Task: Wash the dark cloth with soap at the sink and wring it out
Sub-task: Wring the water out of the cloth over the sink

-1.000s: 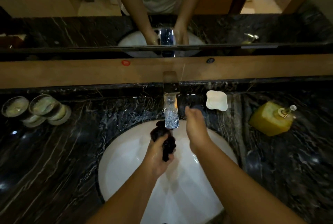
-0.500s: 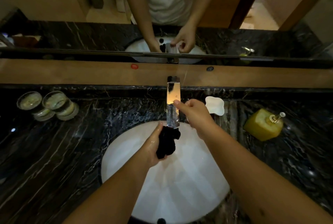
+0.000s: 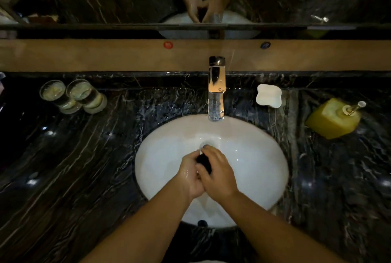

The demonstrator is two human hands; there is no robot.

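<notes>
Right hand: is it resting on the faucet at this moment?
No; the right hand is down over the sink, gripping the dark cloth together with the left hand, apart from the faucet.

My two bare forearms come up from the near edge of the counter and meet over the middle of the sink. My left hand (image 3: 190, 175) looks wet, its fingers curled round the dark cloth (image 3: 204, 160). My right hand (image 3: 219, 172) lies partly over the left, knuckles up, fingers curled round the same cloth. The two hands press together, touching at the thumbs.
</notes>
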